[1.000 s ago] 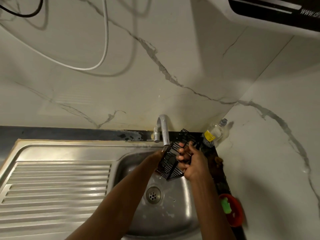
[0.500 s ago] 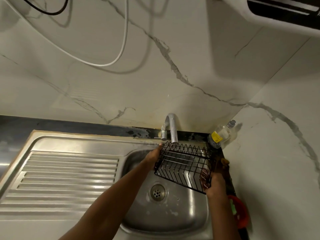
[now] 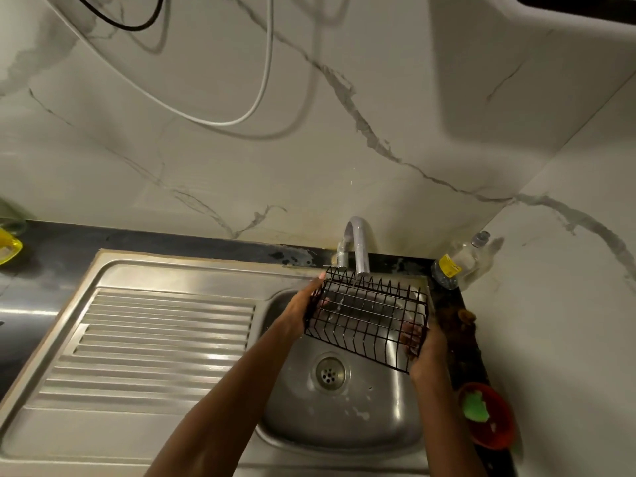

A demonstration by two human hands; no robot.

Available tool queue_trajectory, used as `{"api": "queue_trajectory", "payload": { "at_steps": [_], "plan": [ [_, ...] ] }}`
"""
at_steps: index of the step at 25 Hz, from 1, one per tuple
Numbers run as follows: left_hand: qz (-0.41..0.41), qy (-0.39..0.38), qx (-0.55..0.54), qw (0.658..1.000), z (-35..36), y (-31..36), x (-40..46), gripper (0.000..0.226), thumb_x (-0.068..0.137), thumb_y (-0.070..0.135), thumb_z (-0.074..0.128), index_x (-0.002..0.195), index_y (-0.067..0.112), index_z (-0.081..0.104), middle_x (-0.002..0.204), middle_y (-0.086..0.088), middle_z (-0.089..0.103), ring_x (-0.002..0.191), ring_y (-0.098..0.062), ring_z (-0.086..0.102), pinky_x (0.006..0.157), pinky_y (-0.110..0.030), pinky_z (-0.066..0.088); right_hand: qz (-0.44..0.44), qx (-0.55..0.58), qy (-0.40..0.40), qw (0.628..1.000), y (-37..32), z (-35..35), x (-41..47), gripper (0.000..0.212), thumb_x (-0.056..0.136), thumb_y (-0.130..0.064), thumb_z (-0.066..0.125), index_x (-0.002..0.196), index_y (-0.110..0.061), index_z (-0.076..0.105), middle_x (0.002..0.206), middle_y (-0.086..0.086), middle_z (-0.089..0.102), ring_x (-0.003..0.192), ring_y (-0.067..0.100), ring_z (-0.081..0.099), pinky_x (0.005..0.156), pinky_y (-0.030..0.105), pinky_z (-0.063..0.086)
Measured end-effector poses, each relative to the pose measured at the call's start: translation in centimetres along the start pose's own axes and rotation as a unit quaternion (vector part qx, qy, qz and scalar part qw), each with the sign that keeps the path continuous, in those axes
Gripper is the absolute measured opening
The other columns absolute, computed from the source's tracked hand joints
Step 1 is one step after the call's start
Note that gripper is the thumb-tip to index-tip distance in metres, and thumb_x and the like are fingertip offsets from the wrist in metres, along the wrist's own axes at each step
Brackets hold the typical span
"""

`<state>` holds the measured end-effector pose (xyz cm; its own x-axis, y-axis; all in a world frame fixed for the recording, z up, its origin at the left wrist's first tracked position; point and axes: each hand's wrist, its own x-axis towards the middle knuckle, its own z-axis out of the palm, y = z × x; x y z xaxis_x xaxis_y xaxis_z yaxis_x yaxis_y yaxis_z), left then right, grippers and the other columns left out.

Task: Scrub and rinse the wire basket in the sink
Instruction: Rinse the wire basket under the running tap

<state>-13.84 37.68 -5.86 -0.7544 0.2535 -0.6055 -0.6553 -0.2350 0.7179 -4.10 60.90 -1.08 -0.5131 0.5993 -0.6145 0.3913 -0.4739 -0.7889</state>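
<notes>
A clear bottle [image 3: 459, 265] with a yellow label is leaning in the wall corner, just right of the tap [image 3: 356, 244]. A red dish [image 3: 490, 420] holding a green sponge [image 3: 475, 406] is sitting on the dark ledge, well in front of the tap and to its right. A white cable [image 3: 261, 77] and a black cable [image 3: 130, 26] are looping on the wall above the tap. A yellow object [image 3: 8, 247] is lying on the counter far left of it.
</notes>
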Motion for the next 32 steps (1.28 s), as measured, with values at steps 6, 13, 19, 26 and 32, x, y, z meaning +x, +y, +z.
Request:
{"api": "queue_trajectory", "payload": {
  "at_steps": [6,13,19,26,32],
  "plan": [
    [-0.029,0.006,0.087,0.996,0.1,0.5,-0.8,0.046,0.089,0.052,0.074,0.109,0.011,0.065,0.106,-0.011,0.069,0.094,-0.022,0.065,0.092,-0.036,0.053,-0.032,-0.050,-0.100,0.993,-0.6,-0.9,-0.1,0.064,0.074,-0.062,0.076,0.118,-0.017,0.070,0.089,0.013,0.074,0.071,0.027,0.065,0.057,0.026,0.042],
    [0.029,0.003,0.190,0.981,3.9,-1.3,1.3,0.041,0.110,0.044,0.039,0.115,0.014,0.067,0.109,-0.009,0.069,0.103,-0.024,0.066,0.081,-0.029,0.051,-0.114,-0.087,-0.216,0.966,-2.7,-0.9,-4.6,0.024,0.074,-0.017,0.086,0.089,-0.030,0.074,0.102,0.016,0.076,0.093,0.039,0.074,0.064,0.040,0.059],
    [-0.053,-0.215,0.084,0.972,7.9,-2.4,2.0,0.055,0.102,0.057,0.042,0.084,0.016,0.073,0.064,0.003,0.067,0.058,-0.013,0.059,0.057,-0.025,0.049,-0.111,-0.070,-0.128,0.983,-2.2,4.2,-7.2,0.053,0.100,-0.048,0.052,0.103,0.002,0.068,0.078,0.021,0.075,0.057,0.033,0.071,0.044,0.028,0.054],
    [-0.131,-0.296,-0.114,0.939,8.3,1.7,0.3,0.068,0.108,0.031,0.022,0.051,0.013,0.053,0.038,0.002,0.042,0.030,-0.007,0.037,0.033,-0.017,0.037,-0.064,-0.047,-0.085,0.993,-3.5,9.4,-5.9,0.071,0.101,-0.058,0.044,0.091,0.010,0.062,0.064,0.022,0.070,0.043,0.030,0.063,0.038,0.031,0.053],
    [-0.169,-0.250,-0.163,0.939,6.5,3.2,0.7,0.061,0.113,0.029,0.023,0.062,0.011,0.051,0.049,0.001,0.041,0.038,-0.008,0.041,0.041,-0.012,0.026,-0.024,0.032,-0.072,0.997,-3.3,11.6,-6.2,0.057,0.104,-0.050,0.043,0.098,0.005,0.057,0.057,0.017,0.066,0.041,0.029,0.061,0.043,0.039,0.058]
  ]
}}
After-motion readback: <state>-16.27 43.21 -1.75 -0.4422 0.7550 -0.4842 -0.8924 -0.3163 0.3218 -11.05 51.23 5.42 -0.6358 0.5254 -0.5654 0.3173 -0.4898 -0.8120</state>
